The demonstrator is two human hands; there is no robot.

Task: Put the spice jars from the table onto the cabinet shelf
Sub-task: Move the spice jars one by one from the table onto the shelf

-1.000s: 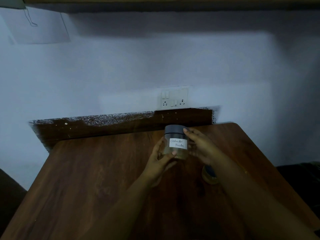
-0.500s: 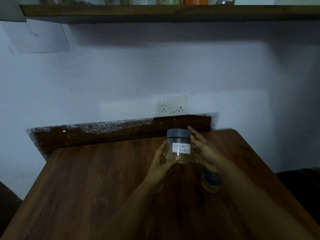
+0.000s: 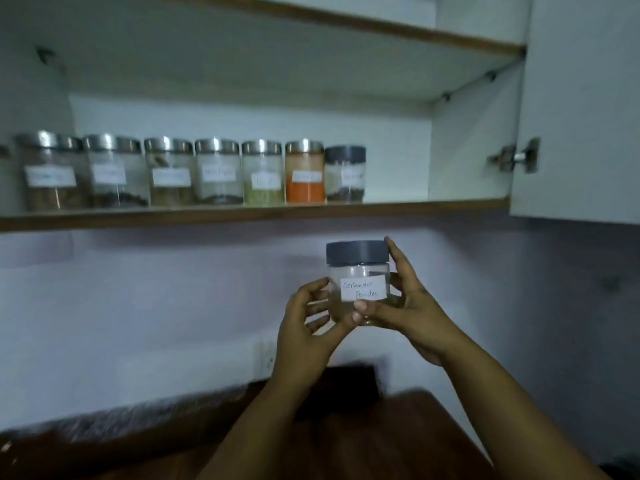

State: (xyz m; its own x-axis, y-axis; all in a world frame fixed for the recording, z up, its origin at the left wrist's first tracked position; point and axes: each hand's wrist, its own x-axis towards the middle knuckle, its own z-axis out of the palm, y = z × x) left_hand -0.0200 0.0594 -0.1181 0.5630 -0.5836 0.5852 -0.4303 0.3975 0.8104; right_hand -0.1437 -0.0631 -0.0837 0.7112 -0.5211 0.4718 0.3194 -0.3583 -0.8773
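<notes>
Below the shelf (image 3: 242, 213), jar (image 3: 358, 271) labelled "Coriander Powder", both hands gripping

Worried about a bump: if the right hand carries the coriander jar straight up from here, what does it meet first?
Probably the shelf's front edge: the right hand and coriander jar sit below it, though depth is unclear.

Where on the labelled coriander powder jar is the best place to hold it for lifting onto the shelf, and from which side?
Grip the coriander jar round its clear body below the grey lid, from the sides, as the left hand and right hand do. It stands upright, and its round wall suits curled fingers; this probably leaves the base free for the shelf.
</notes>
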